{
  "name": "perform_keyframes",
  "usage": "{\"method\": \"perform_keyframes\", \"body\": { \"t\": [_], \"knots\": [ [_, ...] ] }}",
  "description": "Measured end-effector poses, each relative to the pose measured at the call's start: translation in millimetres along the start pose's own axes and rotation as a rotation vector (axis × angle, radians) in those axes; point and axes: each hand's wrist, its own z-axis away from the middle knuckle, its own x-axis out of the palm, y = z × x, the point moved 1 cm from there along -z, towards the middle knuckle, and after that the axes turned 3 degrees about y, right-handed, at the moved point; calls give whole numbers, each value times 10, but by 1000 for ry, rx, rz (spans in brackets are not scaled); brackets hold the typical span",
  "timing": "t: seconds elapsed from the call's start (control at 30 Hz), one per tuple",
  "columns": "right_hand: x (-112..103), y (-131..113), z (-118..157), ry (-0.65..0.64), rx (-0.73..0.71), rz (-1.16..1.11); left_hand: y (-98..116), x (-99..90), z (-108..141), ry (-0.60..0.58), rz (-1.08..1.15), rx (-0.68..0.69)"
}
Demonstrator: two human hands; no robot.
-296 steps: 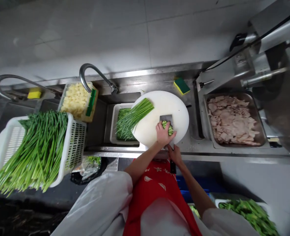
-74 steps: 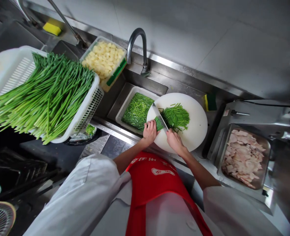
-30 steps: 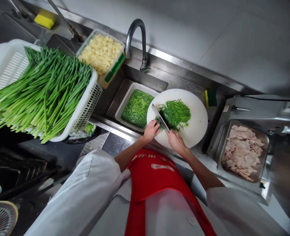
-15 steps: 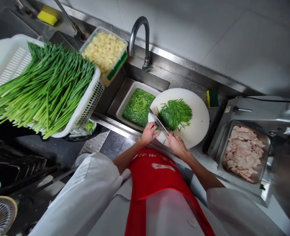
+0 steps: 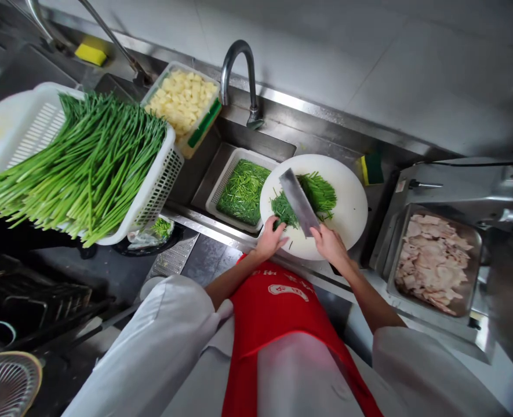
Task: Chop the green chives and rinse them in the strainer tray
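My right hand [image 5: 329, 244] grips the handle of a cleaver [image 5: 299, 200], whose broad blade lies tilted across the chopped green stalks [image 5: 319, 194] on a round white cutting board [image 5: 352, 214]. At the board's near left edge is my left hand [image 5: 272, 238], fingers apart, beside a smaller part of the greens left of the blade. I see nothing held in it. Just left of the board, a white basket [image 5: 213, 200] of cut greens [image 5: 244, 191] sits in the sink.
A large white basket [image 5: 154, 191] of long green stalks stands at left. Behind it are a tub of pale yellow chunks [image 5: 181, 98] and a faucet [image 5: 251, 81]. A metal tray of sliced meat [image 5: 432, 260] sits at right, a sponge [image 5: 371, 168] behind the board.
The cleaver has moved right and turned so its flat side shows, now over the middle of the greens. My left hand has opened its fingers, and the greens lie partly spread to the left.
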Motion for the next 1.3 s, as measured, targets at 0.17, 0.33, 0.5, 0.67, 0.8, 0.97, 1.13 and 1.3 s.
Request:
{"method": "perform_keyframes", "body": {
  "t": [0.17, 0.33, 0.5, 0.67, 0.8, 0.97, 1.13, 1.3],
  "knots": [
    [-44, 380, 275, 63, 110, 122, -75, -84, -119, 104, 55, -17],
    [31, 171, 534, -55, 23, 142, -119, -335, 165, 454, 8, -236],
    [243, -342, 460, -194, -124, 157, -164, -302, 253, 427, -16, -198],
    [347, -587, 165, -179, -148, 138, -216, -122, 152, 162, 2, -87],
    [225, -436, 110, -158, -166, 21, -160, -117, 150, 113, -11, -91],
    [-1, 241, 288, 40, 108, 13, 72, -88, -12, 17, -130, 28],
    [-157, 781, 182, 98, 371, 54, 120, -10, -473, 78, -255, -27],
    [-185, 874, -153, 94, 383, 39, 100, 96, -945, 14, -257, 27]
  ]
}}
